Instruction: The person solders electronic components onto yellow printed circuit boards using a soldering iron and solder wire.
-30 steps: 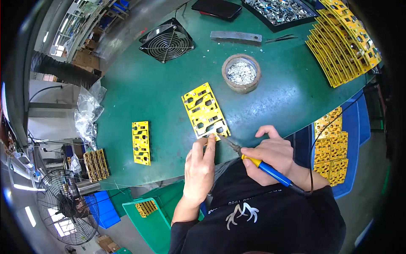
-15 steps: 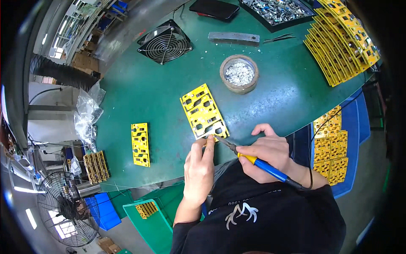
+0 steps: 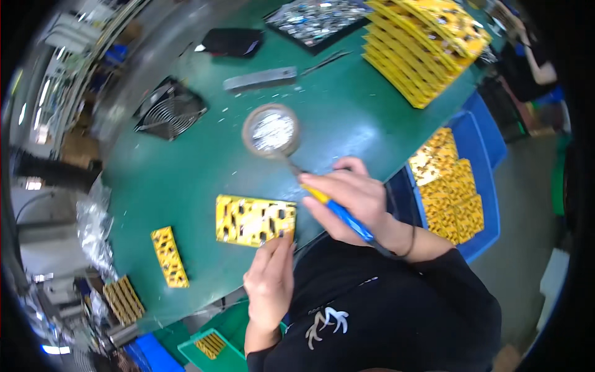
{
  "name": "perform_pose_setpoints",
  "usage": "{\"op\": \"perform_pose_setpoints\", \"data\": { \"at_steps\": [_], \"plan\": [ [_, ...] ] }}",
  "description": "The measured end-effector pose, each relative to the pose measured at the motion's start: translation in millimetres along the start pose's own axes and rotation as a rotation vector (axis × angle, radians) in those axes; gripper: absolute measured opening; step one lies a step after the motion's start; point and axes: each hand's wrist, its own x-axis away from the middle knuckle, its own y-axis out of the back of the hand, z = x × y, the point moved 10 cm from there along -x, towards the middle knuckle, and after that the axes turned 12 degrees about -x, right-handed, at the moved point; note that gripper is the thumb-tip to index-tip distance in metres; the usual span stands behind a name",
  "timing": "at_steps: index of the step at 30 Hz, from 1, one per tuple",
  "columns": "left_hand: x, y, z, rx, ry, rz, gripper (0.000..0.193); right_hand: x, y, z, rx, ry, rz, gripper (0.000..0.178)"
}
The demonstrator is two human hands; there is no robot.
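My left hand pinches the near right corner of a yellow circuit board with several cut-outs. The board lies on the green tabletop. In my right hand is a soldering iron with a blue and yellow handle, gripped like a pen. Its tip reaches the near rim of a round brown bowl, where silvery bits lie. Motion blur hides whether the tip touches them. A narrower yellow board rests apart, to the left of my left hand.
Stacked yellow boards stand at the back right, beside a black tray of small metal parts. A metal bar, tweezers and a square fan lie farther back. A blue bin at right holds more boards.
The iron's tip has gone from the board to the bowl. The board has turned until its long side runs across, my left hand still on its corner. The whole view has shifted and tilted.
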Motion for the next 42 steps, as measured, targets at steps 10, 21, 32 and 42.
{"op": "perform_pose_setpoints", "data": {
  "at_steps": [10, 21, 32, 42],
  "plan": [
    [-53, 8, 56, -0.282, 0.017, 0.008, 0.026, 8, -2, 1, -0.081, 0.004, -0.058, 0.037],
    [-34, 23, 101, -0.158, 0.292, 0.079, 0.02, 6, 5, 2, -0.058, -0.041, 0.022, 0.035],
    [19, 6, 103, 0.089, 0.516, 0.01, 0.02, -2, 4, -1, -0.016, -0.009, -0.025, 0.035],
    [5, 22, 66, -0.147, 0.284, -0.144, 0.01, 6, -6, 10, -0.106, -0.009, 0.06, 0.03]
  ]
}}
